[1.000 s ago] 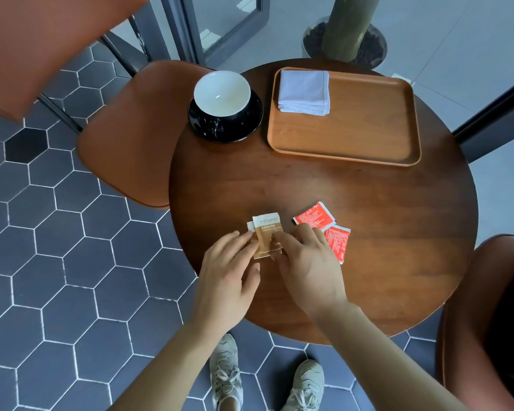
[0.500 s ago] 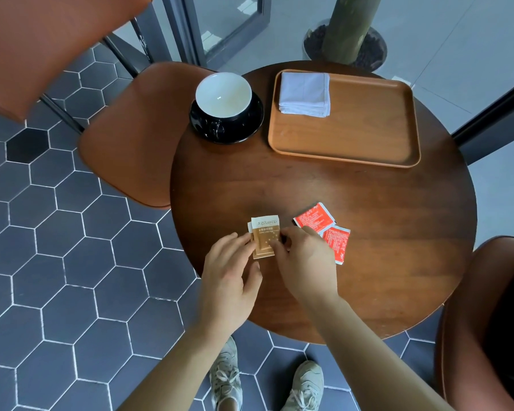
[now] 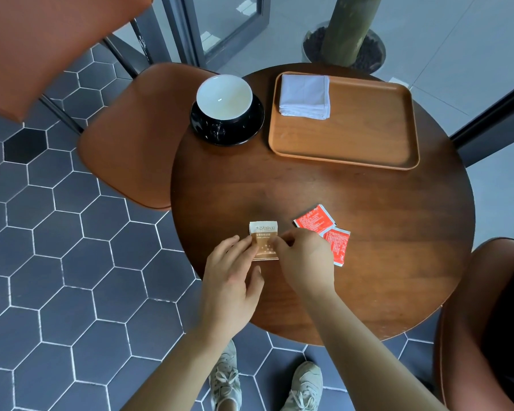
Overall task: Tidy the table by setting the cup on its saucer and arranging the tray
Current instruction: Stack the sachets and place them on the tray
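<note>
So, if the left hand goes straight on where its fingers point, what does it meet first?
The brown packet: fingertips of the left hand seem to touch its edge now.

Soft, even daylight comes in from the glass beyond the far edge of the worktop (image 3: 368, 209), bright without harshness. Shadows are faint and blurred, barely darkening the wood. A small white glint sits inside the cup (image 3: 224, 97), and the black saucer (image 3: 217, 134) carries streaky reflections. Focus is crisp at centre (the print on the sachet (image 3: 263, 232) reads clearly); the wide lens bows the floor (image 3: 57, 262) tiles toward the edges
</note>
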The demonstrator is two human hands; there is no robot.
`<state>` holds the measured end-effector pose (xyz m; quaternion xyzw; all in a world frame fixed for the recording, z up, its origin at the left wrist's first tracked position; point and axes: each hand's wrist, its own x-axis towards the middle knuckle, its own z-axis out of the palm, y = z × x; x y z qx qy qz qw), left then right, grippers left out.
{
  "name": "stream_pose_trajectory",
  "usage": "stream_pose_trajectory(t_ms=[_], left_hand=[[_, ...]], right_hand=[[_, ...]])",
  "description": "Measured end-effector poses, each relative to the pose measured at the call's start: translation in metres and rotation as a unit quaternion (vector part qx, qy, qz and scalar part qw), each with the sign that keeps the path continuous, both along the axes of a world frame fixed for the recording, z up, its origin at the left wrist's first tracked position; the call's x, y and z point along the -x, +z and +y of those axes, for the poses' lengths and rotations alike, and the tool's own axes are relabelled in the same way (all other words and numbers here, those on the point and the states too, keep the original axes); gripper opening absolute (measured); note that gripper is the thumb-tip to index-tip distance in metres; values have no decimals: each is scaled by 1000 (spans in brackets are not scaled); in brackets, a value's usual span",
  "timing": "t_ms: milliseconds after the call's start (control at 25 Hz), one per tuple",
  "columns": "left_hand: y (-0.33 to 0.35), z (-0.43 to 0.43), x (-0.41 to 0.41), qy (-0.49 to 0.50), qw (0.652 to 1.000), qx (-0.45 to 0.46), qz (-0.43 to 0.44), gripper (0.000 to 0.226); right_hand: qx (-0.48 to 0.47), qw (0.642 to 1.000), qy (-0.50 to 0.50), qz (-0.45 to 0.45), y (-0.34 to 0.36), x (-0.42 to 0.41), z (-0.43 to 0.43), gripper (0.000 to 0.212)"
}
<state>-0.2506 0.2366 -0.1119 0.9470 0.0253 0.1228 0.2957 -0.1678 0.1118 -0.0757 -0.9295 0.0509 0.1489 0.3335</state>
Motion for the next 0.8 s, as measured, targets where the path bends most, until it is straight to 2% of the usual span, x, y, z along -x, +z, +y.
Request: stream_pose_trajectory(t_ms=[120,240,520,800], left_hand=[[-3,2,3,-16,999,-28,5,40],[-4,2,4,-23,999,-34,8,41],[3,16,-9,-10,1000,-22,-6,33],[15,42,-63,-14,989,-144,26,34]], right_hand=[[-63,996,-42,36,-1,-2,1,23],[-79,993,-54,66,-3,-4,0,24],[-88,994,-54,45,3,-6,-2,21],[-98,992,-82,22,21,-33,-10,22]])
